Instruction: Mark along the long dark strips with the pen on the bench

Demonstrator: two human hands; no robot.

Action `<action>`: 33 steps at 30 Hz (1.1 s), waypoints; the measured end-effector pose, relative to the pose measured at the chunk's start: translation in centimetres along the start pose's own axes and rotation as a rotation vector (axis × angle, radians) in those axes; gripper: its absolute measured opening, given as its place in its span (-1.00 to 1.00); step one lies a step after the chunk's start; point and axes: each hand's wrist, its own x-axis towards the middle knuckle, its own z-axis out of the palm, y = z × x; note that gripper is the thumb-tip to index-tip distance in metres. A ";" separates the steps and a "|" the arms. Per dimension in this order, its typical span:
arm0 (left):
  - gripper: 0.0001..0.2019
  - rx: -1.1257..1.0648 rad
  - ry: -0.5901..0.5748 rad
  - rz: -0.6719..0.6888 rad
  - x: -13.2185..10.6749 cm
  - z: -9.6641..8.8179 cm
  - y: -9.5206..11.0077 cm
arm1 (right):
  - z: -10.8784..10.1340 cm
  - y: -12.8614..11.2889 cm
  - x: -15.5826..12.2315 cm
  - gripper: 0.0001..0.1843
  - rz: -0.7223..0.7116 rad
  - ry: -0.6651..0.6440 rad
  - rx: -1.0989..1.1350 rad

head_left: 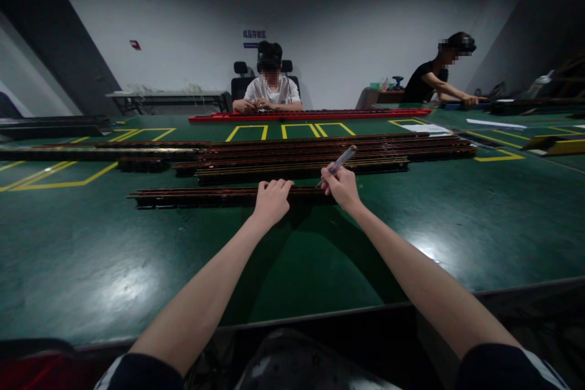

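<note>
My right hand (342,186) is closed round a clear pen (343,158), its upper end leaning away to the right. The pen's lower tip meets the right part of a long, thin dark strip (196,196) with reddish-brown edges, lying crosswise on the green table. My left hand (273,202) bends its fingers over the middle of this strip and holds it; the thumb is largely hidden. Just beyond both hands lies a stack of similar long strips (283,152), side by side. What the pen tip marks is too small to see.
A red rail (311,115) lies across the table's far side, with a person in white (274,94) seated behind it. Another person (423,82) reaches over the table at right. Dark strips (55,127), white papers (425,128) and yellow tape outlines (247,128) mark the green table (457,213).
</note>
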 end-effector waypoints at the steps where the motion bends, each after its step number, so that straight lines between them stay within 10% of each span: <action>1: -0.50 -0.002 -0.004 0.006 0.0 -0.1 0.0 | 0.0 0.1 0.0 -0.53 -0.004 0.002 -0.016; 33: -0.55 0.095 0.002 -0.009 0.1 0.1 -0.4 | 0.6 0.4 -0.2 -0.49 0.003 -0.073 0.085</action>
